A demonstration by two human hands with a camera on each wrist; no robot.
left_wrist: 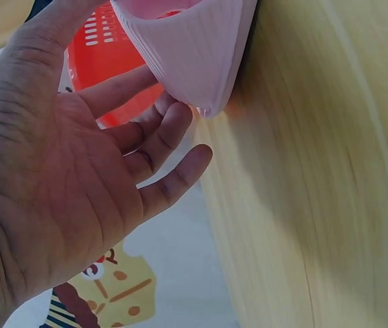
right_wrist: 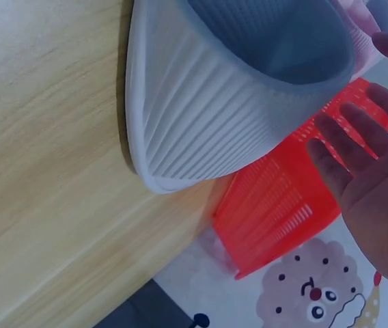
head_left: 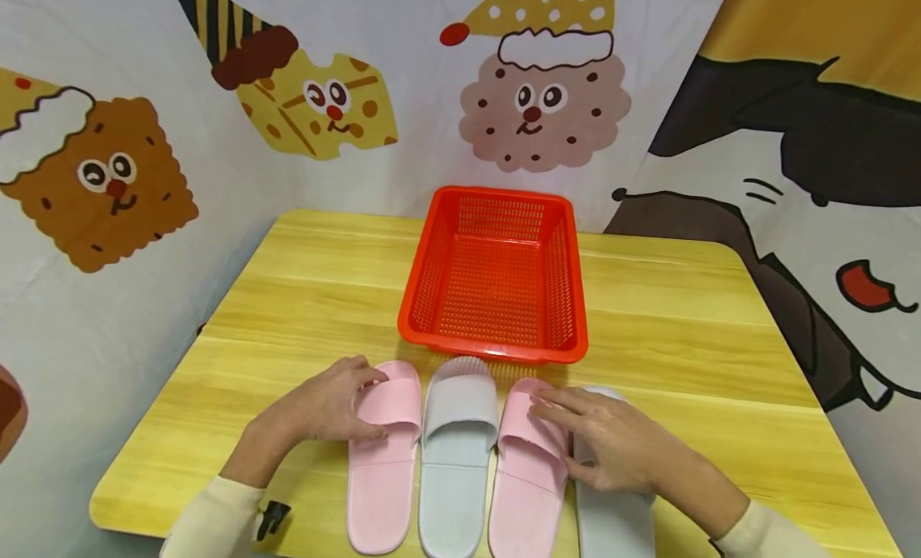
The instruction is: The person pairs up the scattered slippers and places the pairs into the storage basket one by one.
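Side by side lie a pink slipper [head_left: 381, 494], a grey slipper [head_left: 453, 494], a second pink slipper [head_left: 528, 502] and a second grey slipper [head_left: 615, 518], toes away from me. My left hand [head_left: 327, 406] is at the left pink slipper's strap, thumb by its opening and fingers near the toe. Loosely bent fingers show beside that pink strap [left_wrist: 187, 55] in the left wrist view. Over the right grey slipper reaches my right hand [head_left: 612, 438], fingertips at the second pink strap. The right wrist view shows its fingers extended, apart from the grey strap [right_wrist: 214, 102].
A red plastic basket [head_left: 496, 354] with perforated sides stands just beyond the slippers' toes, with nothing in it. Everything is on a yellow wood-grain table [head_left: 669, 318]. A cartoon-printed cloth [head_left: 424, 86] hangs behind. A small black object [head_left: 272, 520] is by the left sleeve.
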